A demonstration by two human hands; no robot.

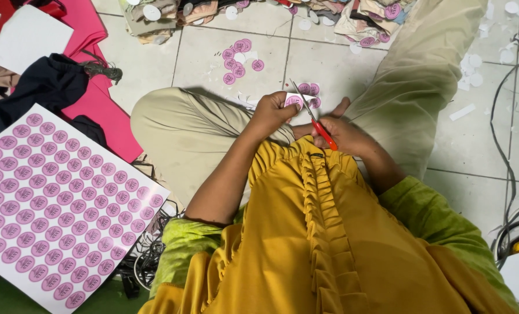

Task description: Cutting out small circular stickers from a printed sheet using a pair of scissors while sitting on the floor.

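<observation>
1. Seated on the tiled floor [224, 46], a person in a mustard top is working over their lap, one knee in beige trousers [178, 125] bent out to the left side.
2. Their left hand [274, 113] is pinching a small strip of pink round stickers [299, 100], fingers closed on the paper, holding it up just ahead of the body.
3. Their right hand [344, 134] is gripping red-handled scissors [315, 119], fingers clamped round the handles; the blades are standing slightly apart and pointing up and left, meeting the strip at its edge.
4. Cut-out pink circles [239, 58] are lying loose on the tiles beyond the hands, well apart from them.
5. A large white sheet of uncut pink stickers [56, 203] is lying flat at the person's left side, near the bent knee.
6. Pink fabric [99, 110] and a dark garment [47, 81] are lying above that sheet.
7. A heap of cloth pieces [166, 14] is spreading along the far edge, and black cables [506, 168] are trailing down the right side.
</observation>
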